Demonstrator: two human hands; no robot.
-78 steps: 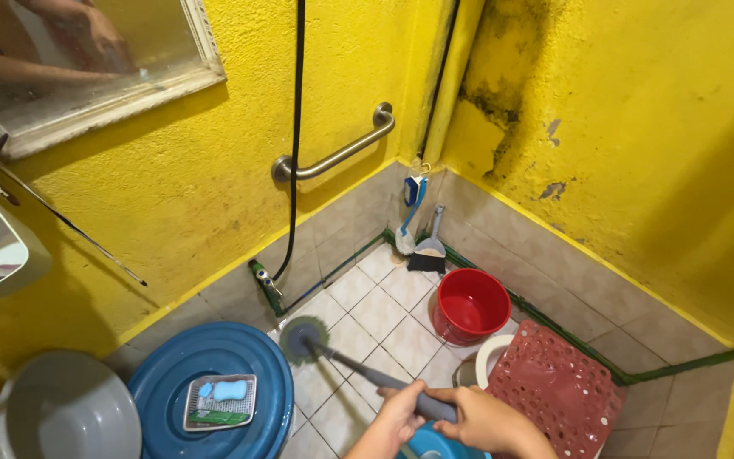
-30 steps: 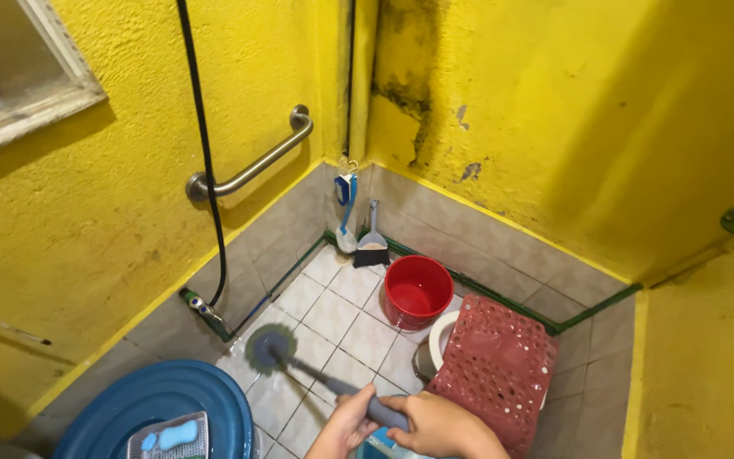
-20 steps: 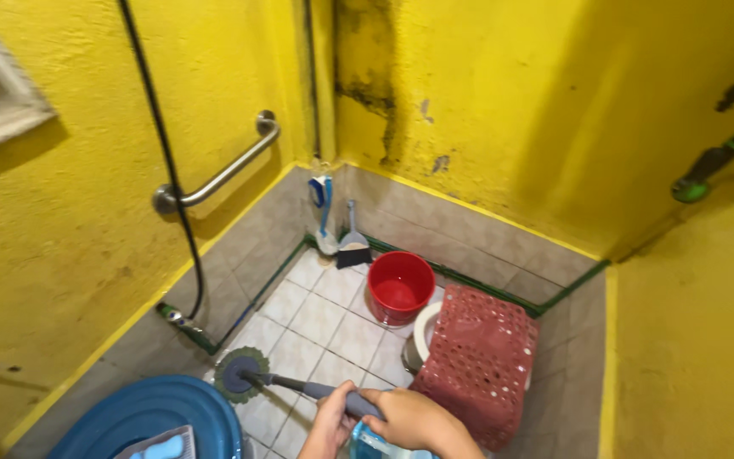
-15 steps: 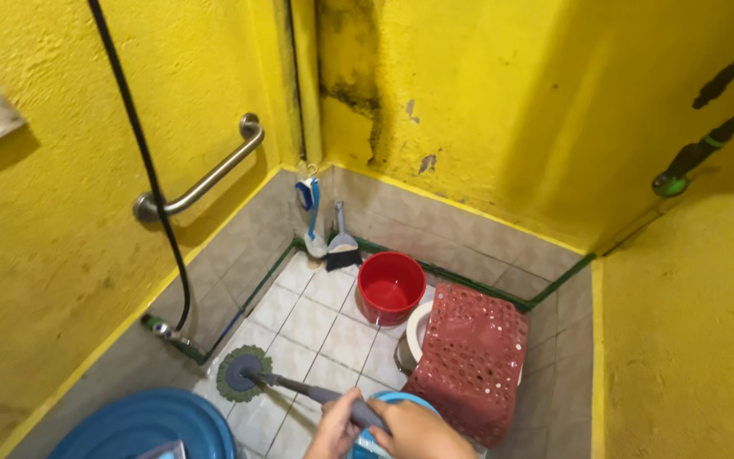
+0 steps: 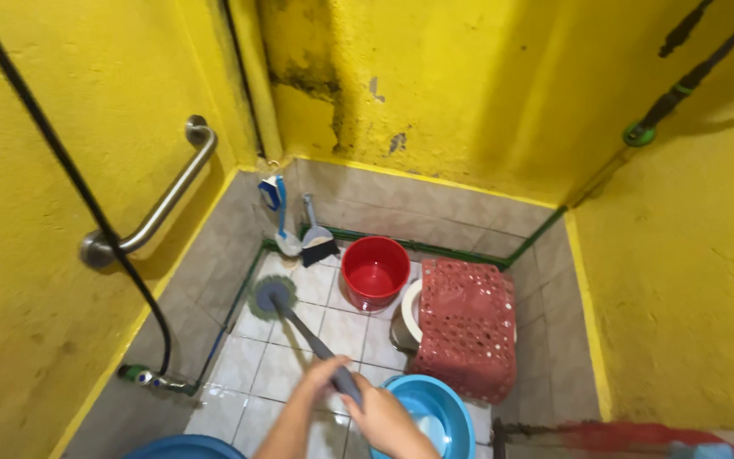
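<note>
Head view shows your two hands wrapped around the grey handle of the scrub brush (image 5: 299, 323). Your left hand (image 5: 320, 378) holds it a bit higher up the stick, and your right hand (image 5: 380, 418) grips it nearer to you, fingers closed tight. The stick runs up and to the left from your hands. Its round, green-edged brush head (image 5: 270, 297) sits flat on the tiled floor (image 5: 256, 374), close to the left wall edge of the floor.

It looks like you are in the middle of scrubbing the floor tiles. A good next move would need firm pushing down and short strokes, with care not to bump what stands near.

Just right of your hands is a light blue basin (image 5: 435, 412) on the floor. Past it, a red basket with holes (image 5: 465, 327) lies over a white bowl-like thing, and a red bucket (image 5: 375, 272) stands just beside it toward the far wall. In the far left corner of the floor lean a small dustpan and brush (image 5: 318, 242). A metal grab bar (image 5: 159, 212) and a black hose (image 5: 70, 166) are on the left wall.
</note>
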